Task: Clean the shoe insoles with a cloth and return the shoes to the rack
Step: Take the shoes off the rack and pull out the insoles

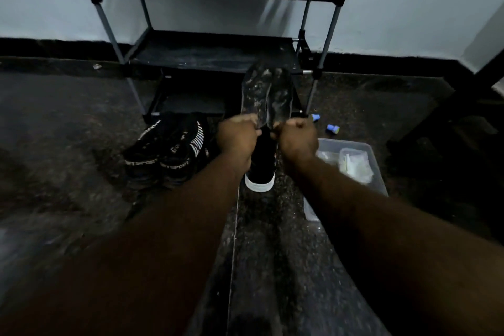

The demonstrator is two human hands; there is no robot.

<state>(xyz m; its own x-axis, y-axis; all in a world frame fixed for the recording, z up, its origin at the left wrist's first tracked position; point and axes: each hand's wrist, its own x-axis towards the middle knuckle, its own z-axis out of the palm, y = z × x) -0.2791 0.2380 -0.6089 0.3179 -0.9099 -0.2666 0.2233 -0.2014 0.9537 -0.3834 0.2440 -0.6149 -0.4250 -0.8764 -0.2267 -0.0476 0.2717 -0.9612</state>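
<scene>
While the left hand [237, 139] and right hand [297, 139] are each pinching a dusty grey foam insole [256, 93] by its heel in a tight grip, both insoles are pointing away toward the black shoe rack [212, 54]; the pale crumpled cloth [354, 165] is lying in the clear plastic tub [378, 172] beside the right hand.

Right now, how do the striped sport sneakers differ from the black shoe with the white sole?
The sport sneakers carry white stripes and SPORT lettering; the black shoe is plain with a white sole. The sneakers sit as a pair left of the left hand; the black shoe lies under it and the right hand. Both rest on the floor before the rack, not on it.
</scene>
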